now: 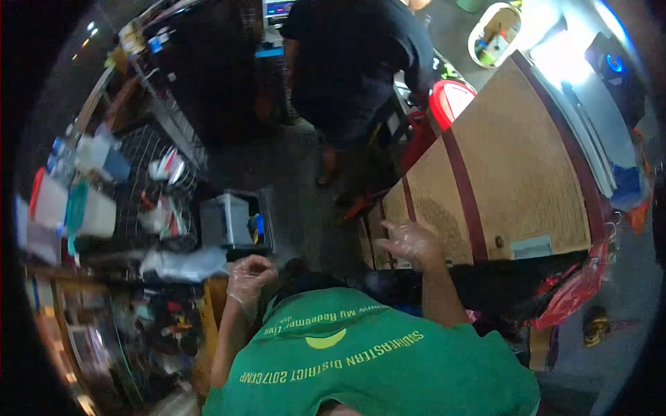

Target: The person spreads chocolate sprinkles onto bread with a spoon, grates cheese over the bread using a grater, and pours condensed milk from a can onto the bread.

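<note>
Both of my hands wear clear plastic gloves. My left hand (251,279) is held up in front of my body, its fingers curled together; whether anything is between them cannot be made out. Beside it, to the left, lies a pale plastic bag (182,265). My right hand (411,243) has its fingers spread, with nothing visible in it. It is over the near left end of a tan surface with dark red stripes (517,149).
A person in dark clothes (347,69) stands ahead. At the left are a wire rack (132,201), a lidded plastic container (94,211) and a black bin (215,232). A red-rimmed round container (449,104) and a bright lamp (560,59) are at the upper right.
</note>
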The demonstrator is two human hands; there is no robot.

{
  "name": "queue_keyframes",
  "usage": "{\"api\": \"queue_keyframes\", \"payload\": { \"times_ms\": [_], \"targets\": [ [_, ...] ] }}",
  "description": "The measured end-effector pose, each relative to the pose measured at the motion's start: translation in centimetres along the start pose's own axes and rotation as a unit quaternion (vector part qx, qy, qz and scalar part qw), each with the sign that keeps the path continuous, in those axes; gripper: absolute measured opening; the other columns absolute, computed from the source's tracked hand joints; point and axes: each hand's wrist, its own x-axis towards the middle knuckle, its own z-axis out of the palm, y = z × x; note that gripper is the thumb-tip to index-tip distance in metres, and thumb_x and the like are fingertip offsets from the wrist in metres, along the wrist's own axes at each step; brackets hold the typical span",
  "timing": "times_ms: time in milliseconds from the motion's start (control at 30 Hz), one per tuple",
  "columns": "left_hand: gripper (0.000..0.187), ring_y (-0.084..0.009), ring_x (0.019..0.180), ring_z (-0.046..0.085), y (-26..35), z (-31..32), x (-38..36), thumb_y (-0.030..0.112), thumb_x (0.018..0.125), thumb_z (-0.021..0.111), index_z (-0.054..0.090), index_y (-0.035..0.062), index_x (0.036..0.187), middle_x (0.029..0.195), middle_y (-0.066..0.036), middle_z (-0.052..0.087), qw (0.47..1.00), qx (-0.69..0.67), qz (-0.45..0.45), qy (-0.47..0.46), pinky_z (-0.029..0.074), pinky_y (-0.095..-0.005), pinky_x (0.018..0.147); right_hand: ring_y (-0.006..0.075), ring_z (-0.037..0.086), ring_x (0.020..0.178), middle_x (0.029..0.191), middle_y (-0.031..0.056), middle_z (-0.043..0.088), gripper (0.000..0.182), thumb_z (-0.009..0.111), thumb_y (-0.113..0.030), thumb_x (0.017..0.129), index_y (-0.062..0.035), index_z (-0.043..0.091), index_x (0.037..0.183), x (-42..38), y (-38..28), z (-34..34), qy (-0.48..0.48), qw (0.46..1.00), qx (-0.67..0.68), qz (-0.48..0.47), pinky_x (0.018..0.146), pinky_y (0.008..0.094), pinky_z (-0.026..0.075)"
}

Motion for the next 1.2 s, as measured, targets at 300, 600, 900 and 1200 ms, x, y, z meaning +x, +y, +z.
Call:
{"api": "queue_keyframes", "payload": {
  "times_ms": [300, 600, 900, 1200],
  "targets": [
    [0.014, -0.0085, 0.068, 0.061, 11.3, 5.5, 27.6, 0.009, 0.081, 0.073, 0.070, 0.0014, 0.092, 0.078, -0.003, 0.068, 0.972, 0.131, 0.027, -0.195, 0.051, -0.0252, 0.063, 0.0381, 0.061, 0.111, 0.131, 0.0229, 0.057, 0.071, 0.059, -0.045, 0.088, -0.0007, 0.044, 0.141, 3.7, 5.4, -2.8, 0.022, 0.961, 0.228, 0.157, 0.098, 0.0433, 0.046],
    [0.011, -0.0088, 0.068, 0.062, 14.0, 19.9, 44.2, 0.006, 0.083, 0.072, 0.069, 0.0021, 0.093, 0.083, -0.004, 0.070, 0.939, 0.060, 0.051, -0.334, 0.053, -0.0245, 0.062, 0.0364, 0.057, 0.118, 0.126, 0.0215, 0.060, 0.053, 0.059, -0.036, 0.091, -0.0033, 0.052, 0.132, 13.2, 7.5, -8.6, 0.138, 0.960, 0.215, 0.113, 0.102, 0.0440, 0.045],
    [0.016, -0.0143, 0.080, 0.066, 12.7, 23.5, 55.4, 0.003, 0.082, 0.071, 0.068, 0.0013, 0.098, 0.091, -0.007, 0.070, 0.906, 0.075, -0.049, -0.413, 0.056, -0.0279, 0.066, 0.0363, 0.061, 0.111, 0.119, 0.0214, 0.063, 0.046, 0.068, -0.018, 0.085, -0.0015, 0.056, 0.127, 19.9, 9.6, -12.1, 0.336, 0.904, 0.263, 0.014, 0.097, 0.0423, 0.050],
    [0.011, -0.0118, 0.073, 0.067, 16.6, 31.5, 66.7, 0.004, 0.083, 0.069, 0.071, 0.0031, 0.094, 0.087, -0.007, 0.072, 0.841, 0.154, -0.067, -0.514, 0.055, -0.0256, 0.062, 0.0353, 0.061, 0.112, 0.121, 0.0202, 0.064, 0.042, 0.070, -0.015, 0.084, 0.0001, 0.059, 0.122, 23.4, 11.3, -17.1, 0.414, 0.839, 0.313, 0.161, 0.096, 0.0427, 0.049]
  ]
}}
